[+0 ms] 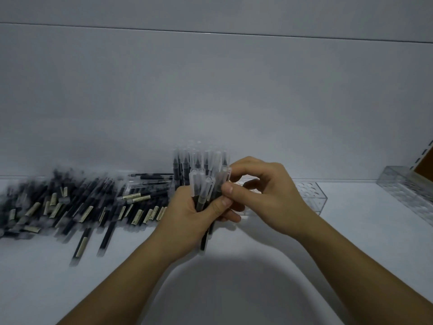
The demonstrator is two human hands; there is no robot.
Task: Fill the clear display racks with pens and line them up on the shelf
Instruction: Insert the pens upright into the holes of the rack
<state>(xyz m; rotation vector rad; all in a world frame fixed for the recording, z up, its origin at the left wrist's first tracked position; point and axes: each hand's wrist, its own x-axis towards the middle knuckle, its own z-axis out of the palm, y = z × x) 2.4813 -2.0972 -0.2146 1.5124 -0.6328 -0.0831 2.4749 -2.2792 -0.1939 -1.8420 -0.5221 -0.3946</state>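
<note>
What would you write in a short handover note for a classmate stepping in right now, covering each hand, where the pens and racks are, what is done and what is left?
Left hand grips a bundle of pens upright, caps up. Right hand pinches the top of one capped pen in that bundle.
A pile of loose pens lies on the shelf to the left. The clear rack behind the hands holds upright pens at its left end; the holes at its right end are empty. A second clear rack sits far right, seemingly empty.
Done: one rack partly filled. Left: finish it, fill the second, line both up.
</note>
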